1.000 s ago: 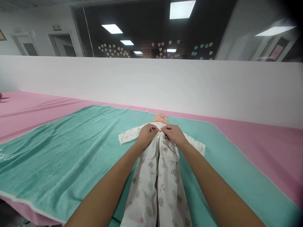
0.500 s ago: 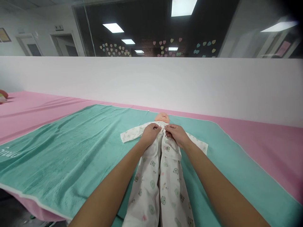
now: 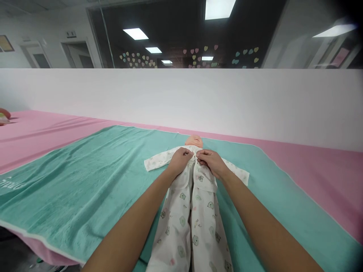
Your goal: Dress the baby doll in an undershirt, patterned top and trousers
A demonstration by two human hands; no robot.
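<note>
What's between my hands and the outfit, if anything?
Nothing visible: the left hand and right hand both pinch the outfit at its chest front, just below the doll's head.

A single view is given, taken from the wearer's head, above and about at the near edge of the green blanket (image 3: 93,177). It is faced forward and slightly downward, so the blanket's far edge is set about halfway up the frame, with the white wall (image 3: 170,98) and window (image 3: 170,22) taken in above. The garment (image 3: 178,211) is looked along from its lower end, which is cut off at the bottom. The forearms (image 3: 137,217) are caught close to the lens; the left hand (image 3: 179,161) and right hand (image 3: 212,162) are seen farther off, near the centre. Both far corners of the blanket are included, while its near right corner is cut off.
</note>
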